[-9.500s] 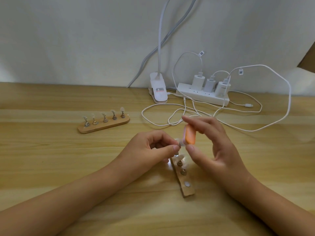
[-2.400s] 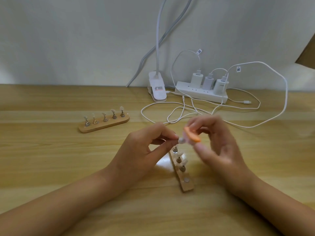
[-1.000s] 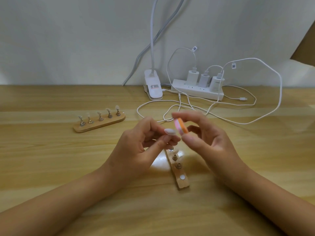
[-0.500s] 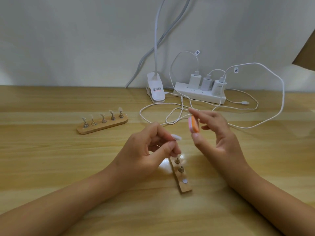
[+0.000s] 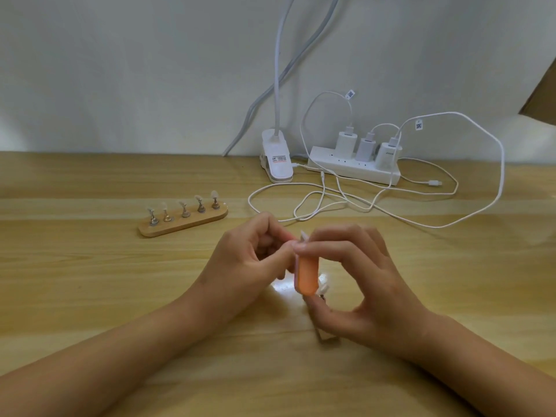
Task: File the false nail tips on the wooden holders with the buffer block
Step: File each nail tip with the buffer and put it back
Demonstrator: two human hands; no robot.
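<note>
- The buffer block [image 5: 306,273], seen held clear to one side of the left grip half a second earlier, is now brought in against that grip. Its upper end is set right at the pinched nail tip [image 5: 304,236]. Whether they actually touch cannot be told.
- A fresh filing pass on this same tip is judged to be starting, rather than the tip being returned to a holder.
- The left hand [image 5: 249,266] is closed in a pinch on the nail tip, which is left showing just above thumb and forefinger.
- The right hand [image 5: 370,284] is clamped on the buffer block, with the forefinger laid over its top end and the thumb set under its lower end.
- The near wooden holder [image 5: 326,337] is left on the tabletop [image 5: 90,296] beneath the right grip, mostly hidden; a mounted tip [image 5: 324,288] is seen just beside the block's lower end.
- The far wooden holder [image 5: 183,221], set with five tips, is left well apart, beyond the left grip.
</note>
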